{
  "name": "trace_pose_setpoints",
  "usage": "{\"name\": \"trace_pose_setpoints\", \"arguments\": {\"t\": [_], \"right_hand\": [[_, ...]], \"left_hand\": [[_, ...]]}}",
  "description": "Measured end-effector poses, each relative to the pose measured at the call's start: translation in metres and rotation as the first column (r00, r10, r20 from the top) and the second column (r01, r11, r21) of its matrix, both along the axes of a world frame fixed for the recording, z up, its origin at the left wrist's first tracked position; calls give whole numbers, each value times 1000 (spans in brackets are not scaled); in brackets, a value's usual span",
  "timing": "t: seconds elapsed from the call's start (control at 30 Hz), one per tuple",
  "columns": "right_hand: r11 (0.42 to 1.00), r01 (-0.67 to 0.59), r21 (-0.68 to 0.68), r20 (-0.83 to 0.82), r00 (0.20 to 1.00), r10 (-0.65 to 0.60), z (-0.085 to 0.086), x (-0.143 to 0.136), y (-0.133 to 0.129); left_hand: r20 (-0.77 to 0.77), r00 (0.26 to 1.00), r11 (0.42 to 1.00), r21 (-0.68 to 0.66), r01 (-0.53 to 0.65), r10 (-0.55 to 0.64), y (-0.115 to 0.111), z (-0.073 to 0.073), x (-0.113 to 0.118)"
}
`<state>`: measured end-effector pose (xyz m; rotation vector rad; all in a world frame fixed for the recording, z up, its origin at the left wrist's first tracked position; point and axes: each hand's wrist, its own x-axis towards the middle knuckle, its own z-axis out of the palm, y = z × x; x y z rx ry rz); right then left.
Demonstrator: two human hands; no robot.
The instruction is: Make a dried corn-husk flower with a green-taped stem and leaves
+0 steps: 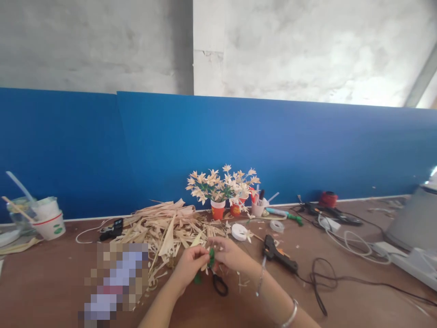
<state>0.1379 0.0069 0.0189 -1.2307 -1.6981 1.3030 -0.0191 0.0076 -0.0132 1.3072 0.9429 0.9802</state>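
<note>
My left hand (190, 265) is closed, thumb and forefinger pinching a small green piece (211, 258) that looks like tape or a wrapped stem. From the other side, my right hand (232, 256) has its curled fingers on the same green piece. Its exact kind is too small to tell. Below the hands, the black handle of a pair of scissors (220, 286) shows on the table; the blades are hidden. Left of them spreads a heap of dry, pale husk strips (170, 228). Beyond stand pale husk flowers (211, 180) with green stems in a red-and-white paper cup (217, 210).
A black glue gun (278, 255) lies to the right, its cable looping across the brown table (273, 310). Nearby are a white roll (239, 232) and a clear tape roll (276, 226). A power strip (406, 269) sits far right. Behind rises a blue partition (153, 146).
</note>
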Motion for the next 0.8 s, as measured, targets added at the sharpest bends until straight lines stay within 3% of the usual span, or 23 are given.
{"name": "trace_pose_setpoints", "arguments": {"t": [0.1, 0.27, 0.47, 0.57, 0.8], "right_hand": [[997, 19, -71, -139, 990, -28, -15, -2, 7], [988, 130, -85, -220, 965, -146, -25, 4, 8], [982, 152, -113, -312, 933, -180, -34, -2, 8], [980, 150, -133, -356, 916, -188, -38, -3, 9], [964, 180, -198, -402, 882, -247, -40, -5, 8]], "left_hand": [[-3, 1000, 1000, 20, -10, 10, 0, 2, -1], [-81, 992, 992, 85, -90, 97, 3, -2, 1], [-340, 900, 941, 289, -175, 271, 4, -6, 4], [-451, 818, 896, 414, -162, 357, 2, -4, 3], [-514, 777, 868, 490, -81, 363, -1, -1, 1]]}}
